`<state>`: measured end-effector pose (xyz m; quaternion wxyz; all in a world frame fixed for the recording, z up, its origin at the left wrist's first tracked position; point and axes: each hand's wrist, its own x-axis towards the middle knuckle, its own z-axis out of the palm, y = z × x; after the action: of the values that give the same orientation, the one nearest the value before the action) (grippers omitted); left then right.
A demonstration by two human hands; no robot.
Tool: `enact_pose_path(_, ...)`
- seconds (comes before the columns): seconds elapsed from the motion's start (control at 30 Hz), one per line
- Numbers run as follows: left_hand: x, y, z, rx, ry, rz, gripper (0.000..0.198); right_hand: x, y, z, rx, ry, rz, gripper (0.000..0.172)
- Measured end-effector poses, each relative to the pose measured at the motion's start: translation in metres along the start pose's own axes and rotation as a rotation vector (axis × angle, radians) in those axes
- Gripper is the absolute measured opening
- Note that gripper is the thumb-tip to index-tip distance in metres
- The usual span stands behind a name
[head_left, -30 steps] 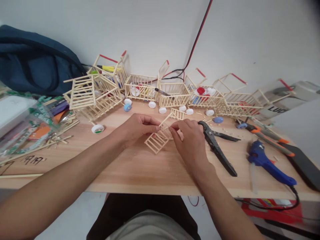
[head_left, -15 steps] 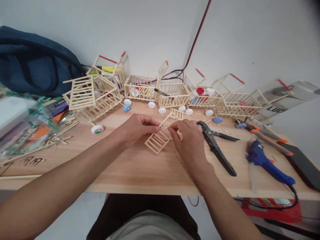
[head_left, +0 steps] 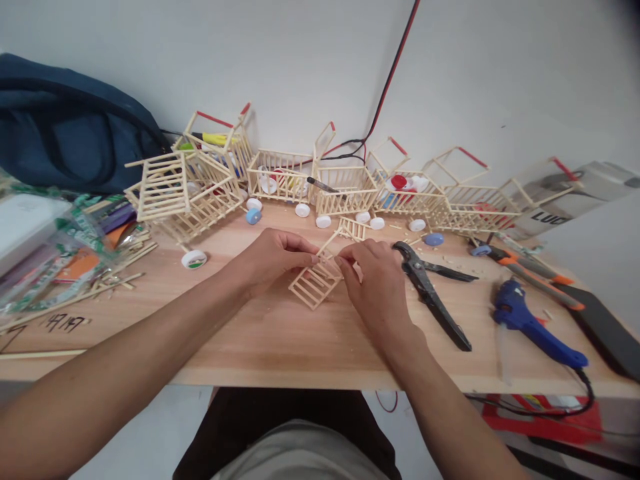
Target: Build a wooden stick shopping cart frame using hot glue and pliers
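Note:
A small ladder-like panel of thin wooden sticks (head_left: 313, 283) lies tilted on the wooden table (head_left: 280, 340), its far end lifted between my hands. My left hand (head_left: 273, 258) pinches the panel's upper left corner, fingers closed. My right hand (head_left: 373, 280) pinches a thin stick at the panel's upper right end, fingers closed. A second small stick panel (head_left: 353, 229) lies just beyond my hands.
Several stick-built carts (head_left: 345, 183) with red handles line the wall, bottle caps (head_left: 195, 259) among them. Black pliers (head_left: 430, 290), a blue glue gun (head_left: 533, 327) and an orange-handled tool (head_left: 533, 275) lie right. Packets and loose sticks (head_left: 75, 253) and a dark blue bag (head_left: 75, 133) sit left.
Almost nothing has moved; both hands keep their pinch on the stick panel, with only a slight shift of the view.

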<state>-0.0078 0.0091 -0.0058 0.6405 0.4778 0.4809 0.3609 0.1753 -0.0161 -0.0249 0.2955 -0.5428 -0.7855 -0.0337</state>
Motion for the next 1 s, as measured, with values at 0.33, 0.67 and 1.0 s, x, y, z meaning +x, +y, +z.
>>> enact_pose_path(0.33,0.0006,-0.0011,0.0001,0.030,0.014,0.008,0.010,0.0001,-0.0017,0.0002,-0.041,-0.017,0.013,0.015)
enact_pose_path(0.67,-0.0001,-0.0021,-0.0004,0.087,0.044,0.044,0.015,0.0000,-0.0032,0.0002,-0.085,0.004,0.021,0.016)
enact_pose_path(1.0,0.0005,-0.0031,0.0001,0.110,0.048,0.067,0.016,-0.0021,-0.0020,0.0000,-0.122,0.034,-0.019,0.016)
